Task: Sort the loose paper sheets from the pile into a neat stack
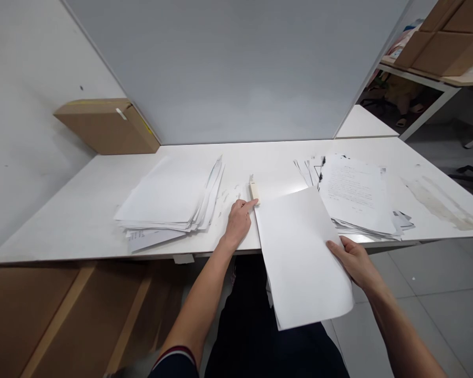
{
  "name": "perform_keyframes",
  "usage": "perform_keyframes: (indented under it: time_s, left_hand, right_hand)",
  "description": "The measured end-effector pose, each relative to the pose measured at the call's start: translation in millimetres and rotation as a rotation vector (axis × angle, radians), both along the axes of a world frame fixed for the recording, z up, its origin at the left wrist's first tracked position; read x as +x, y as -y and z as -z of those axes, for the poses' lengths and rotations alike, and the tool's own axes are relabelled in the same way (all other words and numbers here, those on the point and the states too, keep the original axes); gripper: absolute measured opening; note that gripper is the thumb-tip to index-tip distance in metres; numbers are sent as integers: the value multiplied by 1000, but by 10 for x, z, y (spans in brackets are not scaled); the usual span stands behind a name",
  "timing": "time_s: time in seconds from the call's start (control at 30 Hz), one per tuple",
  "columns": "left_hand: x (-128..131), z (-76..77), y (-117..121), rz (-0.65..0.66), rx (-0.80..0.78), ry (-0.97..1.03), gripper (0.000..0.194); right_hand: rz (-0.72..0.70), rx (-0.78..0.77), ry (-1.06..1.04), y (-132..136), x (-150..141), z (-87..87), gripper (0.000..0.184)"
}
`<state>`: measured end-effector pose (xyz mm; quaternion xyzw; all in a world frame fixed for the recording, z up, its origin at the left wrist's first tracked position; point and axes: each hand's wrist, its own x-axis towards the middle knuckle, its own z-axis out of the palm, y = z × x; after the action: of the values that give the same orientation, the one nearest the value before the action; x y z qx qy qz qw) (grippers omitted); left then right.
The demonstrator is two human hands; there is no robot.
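Observation:
A few white sheets of paper (pixel 299 257) reach over the table's front edge, blank side up. My right hand (pixel 355 260) pinches them at the right edge, thumb on top, and the near right corner curls. My left hand (pixel 241 218) is at their far left corner, its fingers closed around the near end of a small cream stapler (pixel 254 192), index finger stretched along it. The stapler lies on the table at that corner. Whether the paper is between its jaws cannot be made out.
A thick stack of paper (pixel 167 191) lies on the white table (pixel 63 220) at left. Printed sheets (pixel 357 194) with black clips are piled at right. A cardboard box (pixel 106 126) leans at the back left; a grey panel (pixel 244 68) stands behind. Below left are brown cartons (pixel 98 320).

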<state>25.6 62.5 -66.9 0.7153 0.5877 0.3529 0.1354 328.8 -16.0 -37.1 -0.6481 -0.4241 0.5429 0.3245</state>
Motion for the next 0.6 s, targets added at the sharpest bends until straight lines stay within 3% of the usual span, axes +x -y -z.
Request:
perform_keyframes:
  time_s: [0.17, 0.27, 0.4, 0.5, 0.6]
  left_hand:
    - [-5, -9, 24, 25, 38, -11, 54]
    - [-3, -5, 34, 13, 63, -13, 56]
    - [6, 6, 48, -24, 97, -13, 49]
    - [10, 6, 51, -37, 132, -11, 43]
    - [26, -2, 62, -52, 168, -9, 40]
  right_hand:
    - [13, 30, 126, -34, 96, -200, 35]
    - [169, 102, 219, -177, 354, -397, 35]
    - [407, 215, 343, -571, 762, -601, 34]
    - [457, 250, 341, -910, 981, -625, 29]
    - [383, 235, 440, -1174, 1174, -495, 30]
